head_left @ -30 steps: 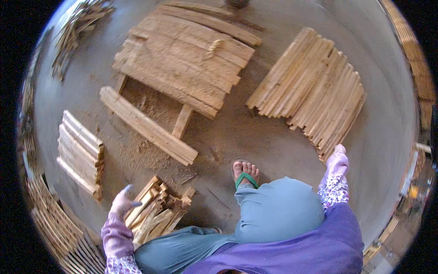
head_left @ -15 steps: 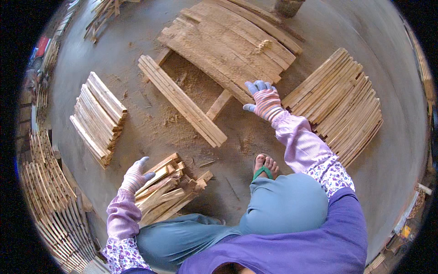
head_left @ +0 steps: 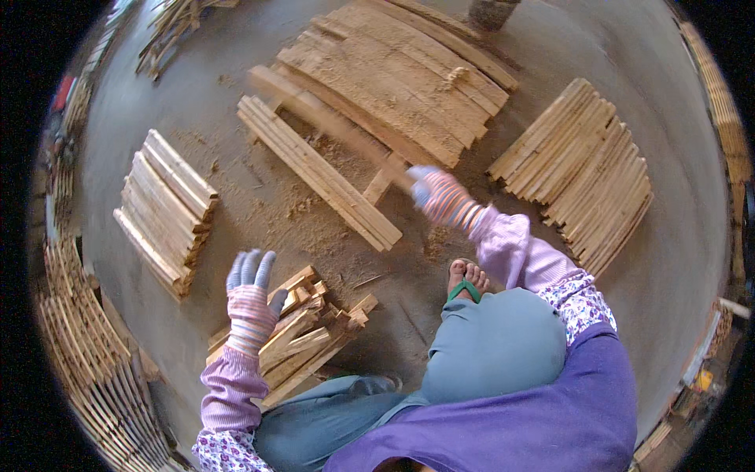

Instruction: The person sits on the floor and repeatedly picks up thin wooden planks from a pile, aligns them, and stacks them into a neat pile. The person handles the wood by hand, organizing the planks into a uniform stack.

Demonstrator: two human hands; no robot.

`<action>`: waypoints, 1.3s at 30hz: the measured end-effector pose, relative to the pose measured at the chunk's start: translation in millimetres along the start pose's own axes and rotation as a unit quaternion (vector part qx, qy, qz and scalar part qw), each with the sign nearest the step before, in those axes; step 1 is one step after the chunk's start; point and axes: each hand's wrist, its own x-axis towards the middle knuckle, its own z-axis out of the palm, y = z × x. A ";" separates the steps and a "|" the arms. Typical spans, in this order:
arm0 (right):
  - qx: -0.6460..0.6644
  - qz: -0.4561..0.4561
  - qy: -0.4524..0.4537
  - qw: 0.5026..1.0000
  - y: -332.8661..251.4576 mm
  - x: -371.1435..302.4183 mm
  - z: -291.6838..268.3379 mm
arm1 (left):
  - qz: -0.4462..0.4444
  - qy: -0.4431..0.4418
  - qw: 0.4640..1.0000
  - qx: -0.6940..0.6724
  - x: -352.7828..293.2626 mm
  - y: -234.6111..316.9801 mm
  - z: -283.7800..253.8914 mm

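My right hand, in a striped glove with grey-blue fingers, is closed around the near end of a long wooden plank. The plank is smeared by motion and slants away to the far left, beside the near edge of a sawdust-covered stack of boards. My left hand, gloved alike, has its fingers apart and holds nothing. Below and beside it lies a loose pile of short offcuts. A few narrow slats lie side by side across wooden bearers, in front of the stack.
A neat row of slats lies on the floor at the right, a smaller row at the left. Sawdust covers the floor in between. Long stacked strips line the left side. A dark bucket-like container stands at the far edge.
My right hand has taken hold of a plank at the stack's near edge and drawn it nearer and left. My left hand has moved slightly right, its fingers now pointing away from me.
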 end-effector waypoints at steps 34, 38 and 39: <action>0.561 0.317 0.291 0.707 132.5 29.5 -15.8 | -0.168 -0.359 0.911 -0.111 -120.5 -76.0 64.3; 0.669 0.336 0.310 0.586 95.9 26.5 -35.9 | -0.163 -0.338 0.918 -0.129 -113.4 -76.9 62.5; 0.655 0.351 0.311 0.592 86.9 26.9 -41.0 | -0.165 -0.337 0.919 -0.123 -111.0 -76.8 61.7</action>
